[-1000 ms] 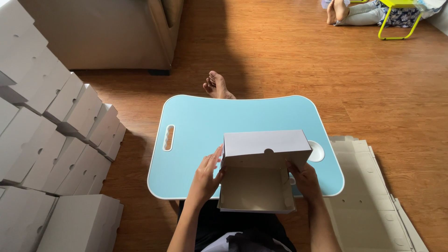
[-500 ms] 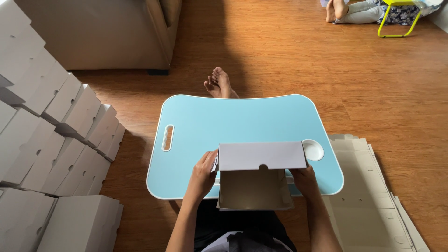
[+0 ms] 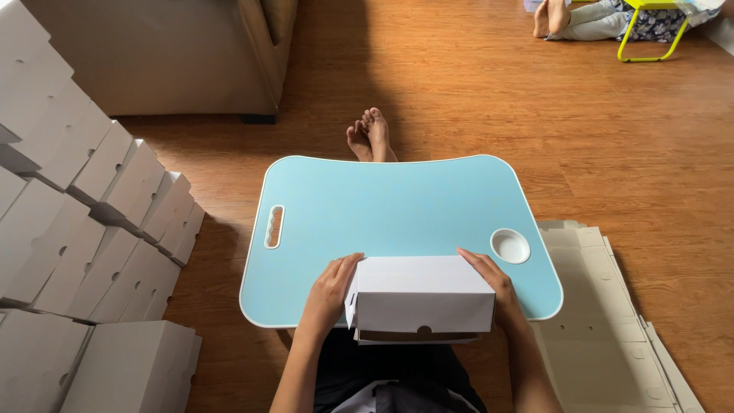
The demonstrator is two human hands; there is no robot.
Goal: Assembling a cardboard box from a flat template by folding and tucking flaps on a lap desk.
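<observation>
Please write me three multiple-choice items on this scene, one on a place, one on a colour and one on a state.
1. Where does the white cardboard box sit?
A. At the near edge of the lap table, between the two hands
B. On the wooden floor beside the feet
C. On top of the stack of boxes at the left

2. What colour is the top of the lap table?
A. Dark brown
B. Light blue
C. Yellow-green

3. What state is the box in?
A. Lying flat and unfolded
B. Folded into shape with its lid down
C. Crushed and torn in two

Answers: 1 A, the left hand and the right hand press its two ends at the table's near edge. 2 B, the surface is light blue with a white rim. 3 B, the lid lies down over the front wall.
</observation>
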